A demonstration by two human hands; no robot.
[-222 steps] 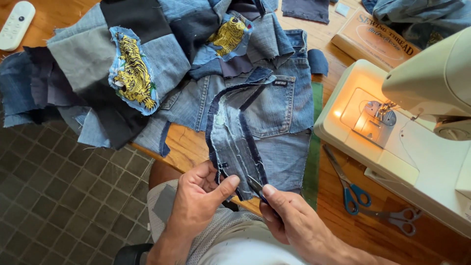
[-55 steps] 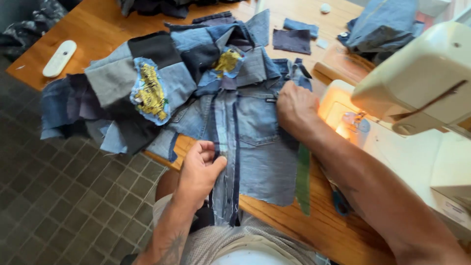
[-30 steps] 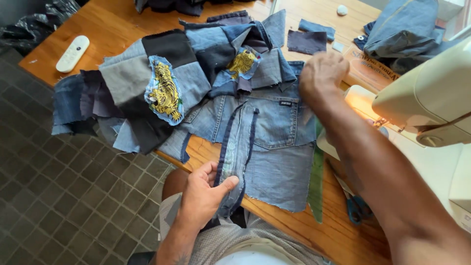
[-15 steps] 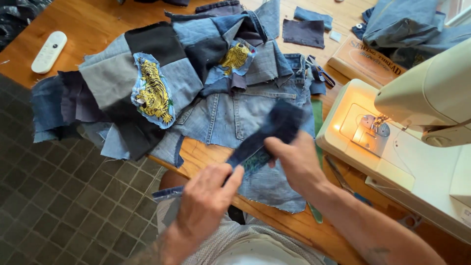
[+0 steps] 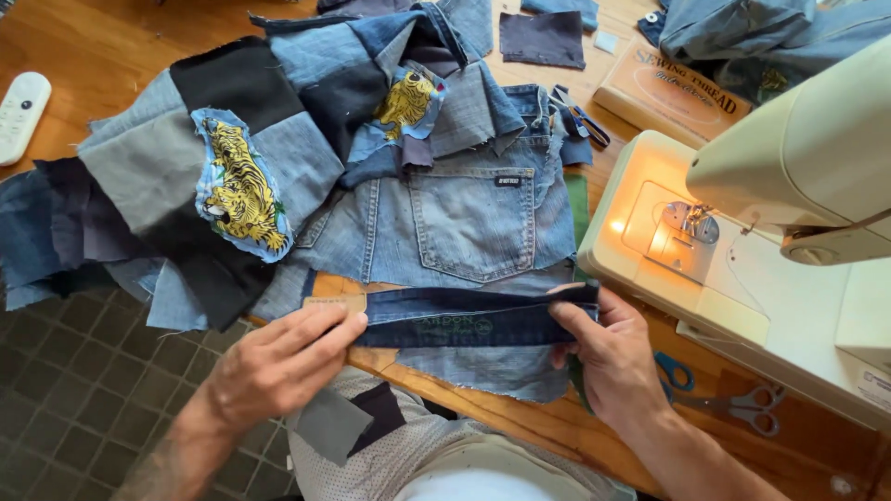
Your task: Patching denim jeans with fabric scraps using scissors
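A dark blue denim waistband strip (image 5: 464, 320) is stretched flat between both hands, just above the table's near edge. My left hand (image 5: 283, 357) pinches its left end, where a small tan leather patch shows. My right hand (image 5: 599, 348) grips the right end. Beneath the strip lies a lighter denim piece with a back pocket (image 5: 473, 223). It joins a large patchwork of denim panels (image 5: 232, 139) bearing two yellow tiger patches (image 5: 239, 186).
A cream sewing machine (image 5: 770, 241) with its lamp lit stands at the right. Blue-handled scissors (image 5: 733, 399) lie in front of it. A wooden thread box (image 5: 668, 88), small snips (image 5: 580, 116), a dark fabric square (image 5: 543, 37) and a white remote (image 5: 20, 111) rest on the wooden table.
The right hand came back from the far side of the table, took hold of the dark strip, and both hands have now pulled it out straight and level.
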